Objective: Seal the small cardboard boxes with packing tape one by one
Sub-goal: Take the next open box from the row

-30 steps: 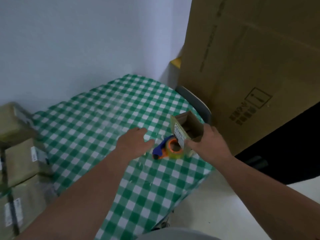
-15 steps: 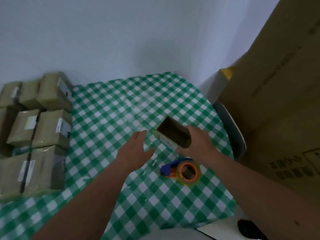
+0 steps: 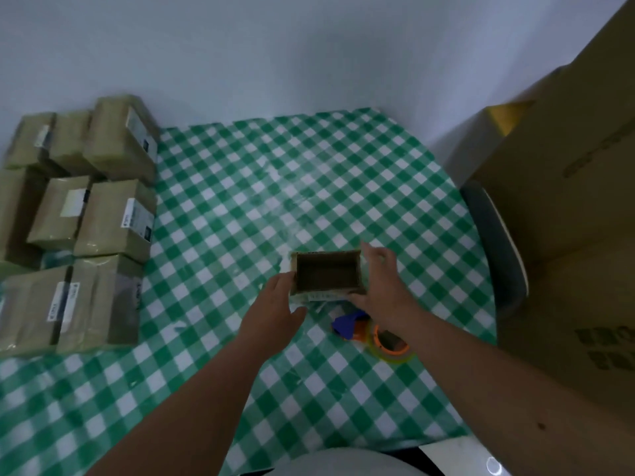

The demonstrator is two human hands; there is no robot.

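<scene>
A small brown cardboard box (image 3: 326, 274) with its open top facing up is held over the green checked table (image 3: 240, 201). My right hand (image 3: 381, 286) grips its right side, fingers curled round the far corner. At the box's left edge my left hand (image 3: 280, 304) touches it with relaxed fingers. A tape dispenser (image 3: 374, 333) with a blue handle and an orange-cored roll lies on the table just under my right wrist, partly hidden by it.
Several taped brown boxes (image 3: 86, 218) with white labels are stacked along the table's left side. A very large cardboard carton (image 3: 567, 201) stands to the right, with a grey chair back (image 3: 494, 242) between it and the table. A white wall runs behind.
The view swung left and down, bringing the stacked boxes into sight. My right hand carried the box left and turned its opening upward; my left hand came up against its left edge.
</scene>
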